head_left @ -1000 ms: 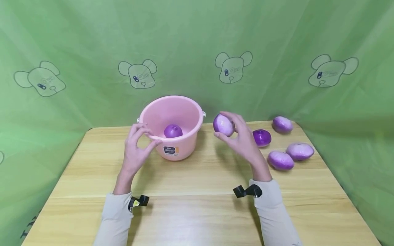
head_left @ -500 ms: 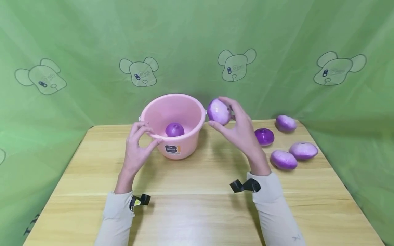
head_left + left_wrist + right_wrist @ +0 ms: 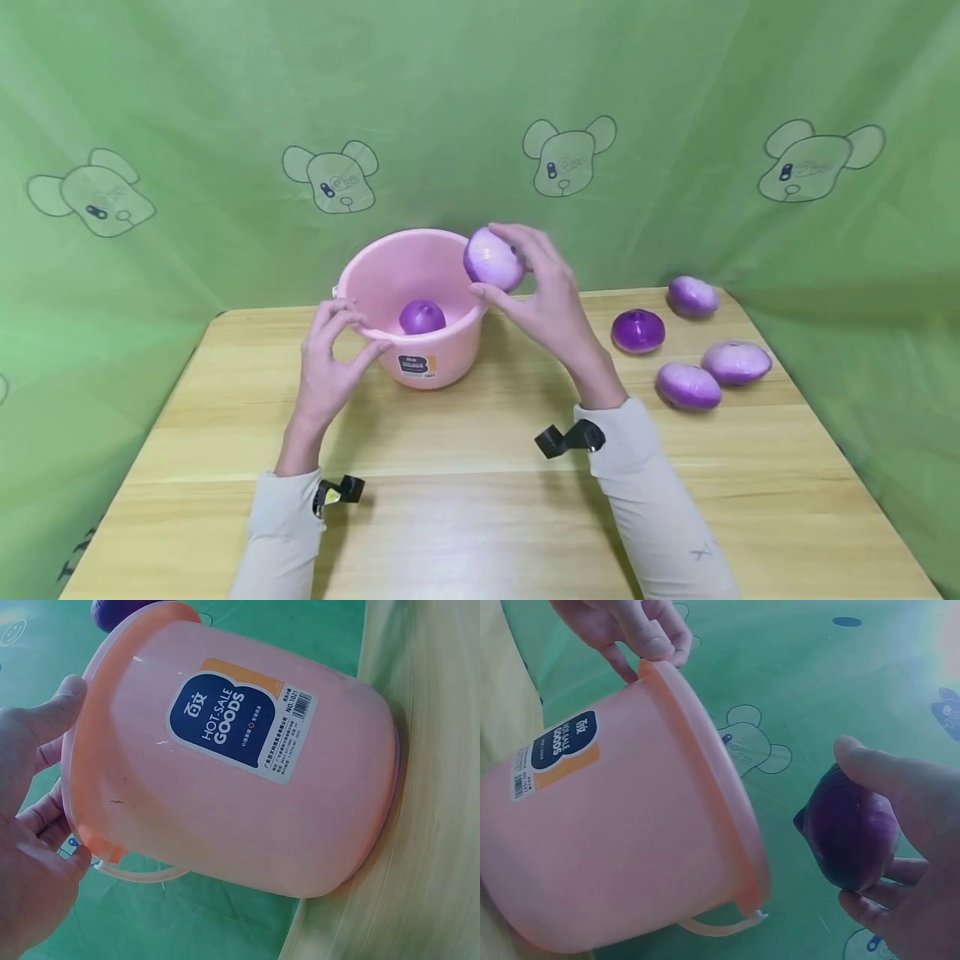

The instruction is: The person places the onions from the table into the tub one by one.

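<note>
One purple onion, gripped aloft in my right hand, is masking the right rim of the pink bucket in the head view; my left hand is pinching its near rim. The left wrist view is cropping the onion; the right is hiding the bucket's inside.

Reading a clock over the pink bucket, 12 at the green sheet close behind: the left fingers occupy the rim at 8; the right fingers and held onion obstruct 2, apart from the rim. Entry is free from 9 to 12, down to an inner onion. A broad counter lane runs at 6 between the sleeves. Beyond 3, a dark onion leaves a narrow gap before the near-touching pale onions.
</note>
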`<action>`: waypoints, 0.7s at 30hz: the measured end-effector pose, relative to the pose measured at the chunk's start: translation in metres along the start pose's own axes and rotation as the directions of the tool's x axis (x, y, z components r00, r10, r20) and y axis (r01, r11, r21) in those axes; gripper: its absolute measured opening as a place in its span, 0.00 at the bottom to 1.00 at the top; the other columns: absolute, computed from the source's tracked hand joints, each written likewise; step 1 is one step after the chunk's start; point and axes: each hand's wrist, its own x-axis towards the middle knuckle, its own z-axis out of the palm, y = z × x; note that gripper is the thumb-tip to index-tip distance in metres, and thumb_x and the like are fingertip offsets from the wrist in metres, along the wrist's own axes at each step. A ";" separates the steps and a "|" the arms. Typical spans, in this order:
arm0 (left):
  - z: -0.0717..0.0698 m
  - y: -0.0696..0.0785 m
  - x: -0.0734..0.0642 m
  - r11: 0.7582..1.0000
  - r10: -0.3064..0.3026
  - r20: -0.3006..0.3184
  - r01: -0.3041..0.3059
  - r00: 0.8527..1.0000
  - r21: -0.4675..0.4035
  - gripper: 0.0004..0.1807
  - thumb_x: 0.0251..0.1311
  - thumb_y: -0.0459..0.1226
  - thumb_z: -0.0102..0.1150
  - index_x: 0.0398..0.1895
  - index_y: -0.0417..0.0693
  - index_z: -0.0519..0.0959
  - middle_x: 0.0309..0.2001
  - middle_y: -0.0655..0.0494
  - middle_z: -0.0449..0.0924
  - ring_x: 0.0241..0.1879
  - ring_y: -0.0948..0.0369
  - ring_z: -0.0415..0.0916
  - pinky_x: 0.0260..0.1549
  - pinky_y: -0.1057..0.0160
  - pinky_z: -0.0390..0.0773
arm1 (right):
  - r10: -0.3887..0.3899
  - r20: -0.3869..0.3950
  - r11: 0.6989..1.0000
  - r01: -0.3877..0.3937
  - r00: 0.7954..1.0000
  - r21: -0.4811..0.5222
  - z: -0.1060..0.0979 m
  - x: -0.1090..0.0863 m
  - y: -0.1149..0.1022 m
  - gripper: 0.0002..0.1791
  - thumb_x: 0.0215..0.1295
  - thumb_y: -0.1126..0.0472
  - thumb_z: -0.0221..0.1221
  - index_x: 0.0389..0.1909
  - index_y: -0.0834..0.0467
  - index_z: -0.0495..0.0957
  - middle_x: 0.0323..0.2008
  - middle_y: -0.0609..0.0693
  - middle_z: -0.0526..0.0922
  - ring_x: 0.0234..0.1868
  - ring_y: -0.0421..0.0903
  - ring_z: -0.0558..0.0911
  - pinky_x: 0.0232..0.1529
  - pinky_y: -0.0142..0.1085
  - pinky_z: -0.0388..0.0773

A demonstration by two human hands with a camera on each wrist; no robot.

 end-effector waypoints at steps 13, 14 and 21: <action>0.000 0.002 0.003 1.000 0.028 -0.001 -0.028 1.000 0.001 0.18 0.44 0.21 0.77 0.38 0.27 0.79 0.49 0.30 0.74 0.56 0.33 0.70 0.73 0.39 0.58 | -0.039 0.025 0.999 0.039 0.999 0.034 0.015 0.007 -0.004 0.39 0.56 0.49 0.76 0.69 0.49 0.74 0.65 0.46 0.76 0.61 0.40 0.76 0.60 0.38 0.78; 0.000 0.002 0.003 1.000 0.026 -0.001 -0.026 1.000 -0.003 0.18 0.44 0.21 0.76 0.38 0.27 0.79 0.49 0.30 0.74 0.55 0.32 0.70 0.73 0.39 0.58 | -0.044 0.028 0.998 0.043 0.999 0.036 0.016 0.007 -0.004 0.39 0.57 0.49 0.76 0.69 0.50 0.74 0.65 0.47 0.76 0.62 0.40 0.76 0.61 0.38 0.78; 0.001 0.000 -0.002 1.000 0.016 -0.007 -0.016 1.000 0.001 0.18 0.43 0.20 0.76 0.37 0.28 0.79 0.48 0.32 0.74 0.54 0.33 0.70 0.72 0.38 0.59 | -0.056 0.056 0.998 0.054 0.997 0.036 0.021 0.005 -0.003 0.38 0.58 0.50 0.75 0.69 0.52 0.73 0.67 0.48 0.75 0.65 0.42 0.74 0.63 0.39 0.77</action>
